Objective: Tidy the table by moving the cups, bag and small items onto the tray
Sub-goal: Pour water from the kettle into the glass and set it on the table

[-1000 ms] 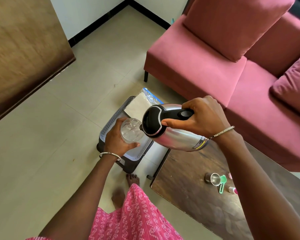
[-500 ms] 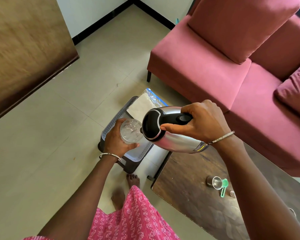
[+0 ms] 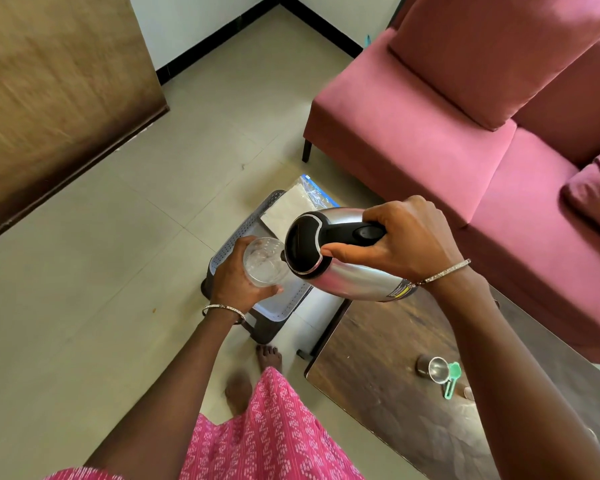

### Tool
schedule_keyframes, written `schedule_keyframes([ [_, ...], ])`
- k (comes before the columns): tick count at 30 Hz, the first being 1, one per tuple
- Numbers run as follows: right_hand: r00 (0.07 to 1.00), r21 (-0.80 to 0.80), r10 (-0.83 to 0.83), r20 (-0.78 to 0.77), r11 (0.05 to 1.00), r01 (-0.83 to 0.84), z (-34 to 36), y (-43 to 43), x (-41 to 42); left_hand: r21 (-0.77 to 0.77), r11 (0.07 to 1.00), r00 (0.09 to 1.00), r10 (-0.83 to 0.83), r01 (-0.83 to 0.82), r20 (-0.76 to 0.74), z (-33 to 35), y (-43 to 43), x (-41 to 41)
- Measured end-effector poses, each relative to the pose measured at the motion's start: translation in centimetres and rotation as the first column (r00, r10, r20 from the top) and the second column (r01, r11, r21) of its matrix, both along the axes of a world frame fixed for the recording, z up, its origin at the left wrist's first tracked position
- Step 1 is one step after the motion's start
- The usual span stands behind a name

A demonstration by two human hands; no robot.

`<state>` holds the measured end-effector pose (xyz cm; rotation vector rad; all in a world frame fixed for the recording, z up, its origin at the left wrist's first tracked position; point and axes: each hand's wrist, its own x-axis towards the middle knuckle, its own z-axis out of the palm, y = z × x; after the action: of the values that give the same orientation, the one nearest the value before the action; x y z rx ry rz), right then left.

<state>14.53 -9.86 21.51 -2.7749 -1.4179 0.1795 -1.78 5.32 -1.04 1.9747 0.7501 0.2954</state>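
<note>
The dark wooden bench [image 3: 388, 368] sits low at the right, and beside its corner, on the floor, a perforated grey plastic tray [image 3: 234, 233] rests on a dark stool. A clear plastic bag with a blue edge [image 3: 303, 199] already lies at the tray's far end.

Above the tray, the right hand [image 3: 400, 242] has its grip closed around the black handle of a stainless-steel flask with a black lid [image 3: 336, 271]. The flask lies nearly on its side, its long axis running from the person's right wrist toward the left, spout end lowest and touching the rim of a clear plastic cup [image 3: 265, 261]. The left hand [image 3: 236, 282] wraps its grip around that cup, mouth tilted up toward the camera.

The step in hand looks like pouring from flask into cup, a side step before the cup goes onto the tray. Next, the flask likely needs righting, and the cup lowering level onto the bare part of the tray.

Still on the bench are a small steel cup [image 3: 432, 368] and a green plastic scoop [image 3: 451, 379], touching each other.
</note>
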Motion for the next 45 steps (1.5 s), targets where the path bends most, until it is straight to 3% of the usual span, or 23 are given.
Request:
schedule_keyframes([
  [45,0.999,-0.017,0.030,0.024,0.999,-0.030,-0.2,2.7,-0.1,-0.045,0.996,0.997,0.074,-0.075,-0.034,0.0,1.7,-1.2],
])
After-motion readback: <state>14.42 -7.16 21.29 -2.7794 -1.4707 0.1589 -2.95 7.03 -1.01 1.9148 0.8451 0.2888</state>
